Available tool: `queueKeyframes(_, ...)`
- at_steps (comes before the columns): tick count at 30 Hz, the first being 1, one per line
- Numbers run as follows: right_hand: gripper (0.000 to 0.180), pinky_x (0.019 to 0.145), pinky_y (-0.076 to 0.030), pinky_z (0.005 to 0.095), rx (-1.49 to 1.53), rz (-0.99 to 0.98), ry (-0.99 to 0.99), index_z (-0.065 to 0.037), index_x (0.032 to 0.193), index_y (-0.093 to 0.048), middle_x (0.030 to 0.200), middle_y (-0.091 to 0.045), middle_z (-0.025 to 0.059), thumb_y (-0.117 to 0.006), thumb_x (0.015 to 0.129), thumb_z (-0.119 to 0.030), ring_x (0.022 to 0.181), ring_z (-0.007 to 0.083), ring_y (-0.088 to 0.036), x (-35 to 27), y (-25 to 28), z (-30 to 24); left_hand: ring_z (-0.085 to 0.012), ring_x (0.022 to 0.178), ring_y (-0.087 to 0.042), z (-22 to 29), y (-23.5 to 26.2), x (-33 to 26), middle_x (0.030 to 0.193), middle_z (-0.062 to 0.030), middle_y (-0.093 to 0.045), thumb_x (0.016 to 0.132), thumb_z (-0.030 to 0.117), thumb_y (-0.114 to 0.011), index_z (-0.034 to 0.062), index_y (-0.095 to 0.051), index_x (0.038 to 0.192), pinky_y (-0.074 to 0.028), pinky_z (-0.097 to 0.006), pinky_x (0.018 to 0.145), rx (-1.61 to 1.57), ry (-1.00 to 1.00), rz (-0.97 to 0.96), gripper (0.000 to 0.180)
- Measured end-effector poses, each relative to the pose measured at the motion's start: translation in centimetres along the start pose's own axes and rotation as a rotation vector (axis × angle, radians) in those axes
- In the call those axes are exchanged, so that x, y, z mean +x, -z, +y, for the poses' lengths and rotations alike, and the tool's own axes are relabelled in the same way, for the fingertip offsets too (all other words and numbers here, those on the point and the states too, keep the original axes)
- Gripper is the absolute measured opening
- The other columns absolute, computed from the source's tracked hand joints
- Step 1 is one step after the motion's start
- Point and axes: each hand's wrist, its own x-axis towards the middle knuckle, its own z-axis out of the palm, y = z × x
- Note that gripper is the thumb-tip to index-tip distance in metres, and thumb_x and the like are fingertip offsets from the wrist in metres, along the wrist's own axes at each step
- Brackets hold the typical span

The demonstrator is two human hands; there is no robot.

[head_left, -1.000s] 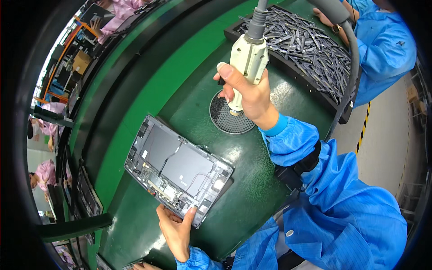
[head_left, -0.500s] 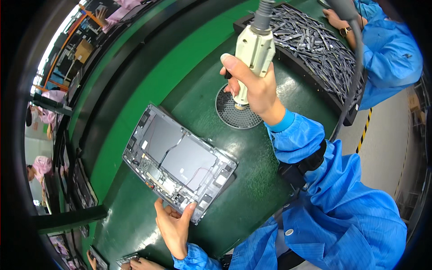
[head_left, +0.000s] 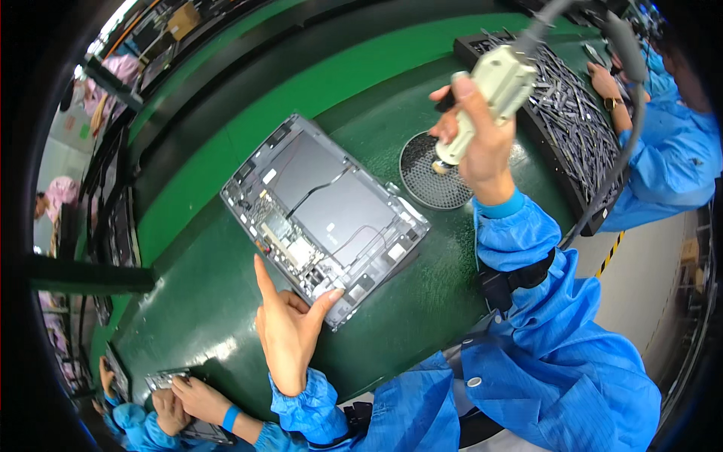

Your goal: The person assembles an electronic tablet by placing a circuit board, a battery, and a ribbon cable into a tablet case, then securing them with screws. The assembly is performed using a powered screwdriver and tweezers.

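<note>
An opened tablet (head_left: 324,207) with its inner parts bared, a circuit board and cables among them, lies tilted on the green work surface (head_left: 218,286). My left hand (head_left: 290,331) is at its near edge, thumb on the corner, index finger stretched out beside the edge and the other fingers curled against it. My right hand (head_left: 486,143) is wrapped round a cream electric screwdriver (head_left: 501,83), its cable running up. The screwdriver's tip end hangs over a round dark perforated dish (head_left: 429,188), to the right of the tablet.
A black tray (head_left: 561,162) heaped with thin dark strips (head_left: 565,113) stands at the right. Beyond it works a person in a blue sleeve (head_left: 670,173). At lower left, another person's hands (head_left: 199,399) handle a device. A green post (head_left: 90,275) stands at left.
The tablet, dish and tray appear shifted up and right in view. My right hand has moved right with the screwdriver, which is more tilted. My left index finger has stretched out.
</note>
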Motion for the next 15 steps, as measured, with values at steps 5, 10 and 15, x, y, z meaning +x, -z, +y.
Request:
queueKeyframes(5, 0.041, 0.05, -0.047, 0.0283, 0.202, -0.128, 0.075, 0.004, 0.093, -0.057, 0.056, -0.052, 0.0052, -0.053, 0.092, -0.037, 0.045, 0.011, -0.05, -1.1, 1.3, -1.5, -0.0306, 0.048, -0.059, 0.2, -0.5, 0.0, 0.054, -0.013, -0.059, 0.065, 0.039, -0.08, -0.0086, -0.02, 0.14, -0.045, -0.038, 0.047, 0.065, -0.039, 0.059, 0.107)
queueKeyframes(10, 0.062, 0.058, -0.046, 0.0322, 0.467, -0.504, -0.094, 0.009, 0.095, -0.055, 0.054, -0.047, 0.0032, -0.044, 0.091, -0.052, 0.051, 0.015, -0.049, -6.7, -2.3, -2.3, -0.0394, 0.067, -0.065, 0.3, -1.2, -0.4, 0.077, -0.0224, -0.066, 0.063, 0.039, -0.081, -0.0046, -0.016, 0.141, -0.052, -0.044, 0.06, 0.152, -0.093, 0.042, 0.111)
queueKeyframes(15, 0.06, 0.063, -0.051, 0.0321, 0.403, -0.721, -0.125, 0.012, 0.098, -0.054, 0.056, -0.049, 0.005, -0.053, 0.089, -0.047, 0.053, 0.0126, -0.051, -8.9, -3.8, -0.9, -0.0387, 0.065, -0.065, -0.4, -1.5, -0.3, 0.074, -0.0225, -0.065, 0.06, 0.041, -0.083, -0.0063, -0.019, 0.14, -0.052, -0.044, 0.057, 0.108, -0.128, 0.086, 0.112)
